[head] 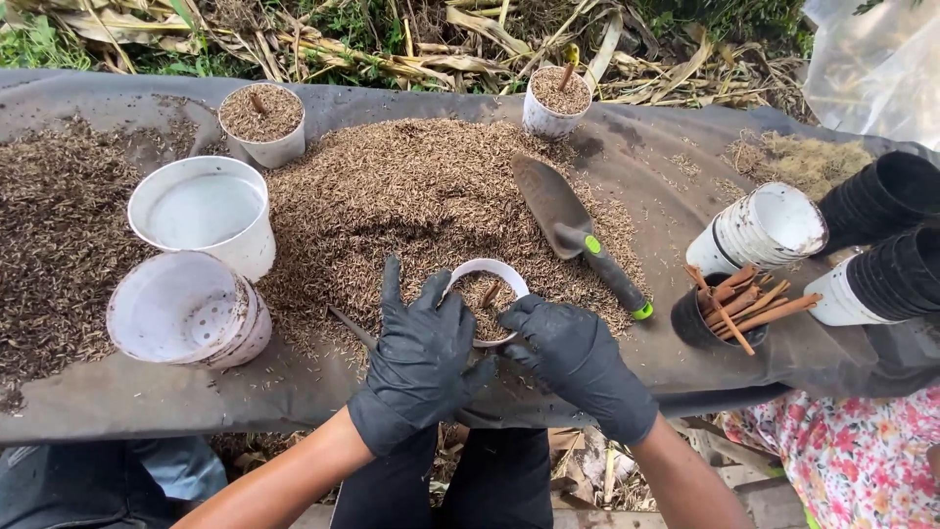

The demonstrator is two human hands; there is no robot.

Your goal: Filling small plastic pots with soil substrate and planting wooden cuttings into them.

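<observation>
Head view showed the bench (pixel 627 147) heaped with husk (pixel 411 186); a small white pot (pixel 487 294) sat between both gloved hands, left hand (pixel 421 358) spread against its side, right hand (pixel 578 362) fingers curled around its rim, stick (pixel 490 292) upright inside

Black gloves, bare forearms, dark legwear.
Left hand (pixel 421 358) and right hand (pixel 578 362) each wore a black, slightly shiny disposable-type glove that ended in a cuff at the wrist. No sleeves showed on the forearms at lower centre of frame. Dark trousers were visible between the arms at bottom centre.
</observation>
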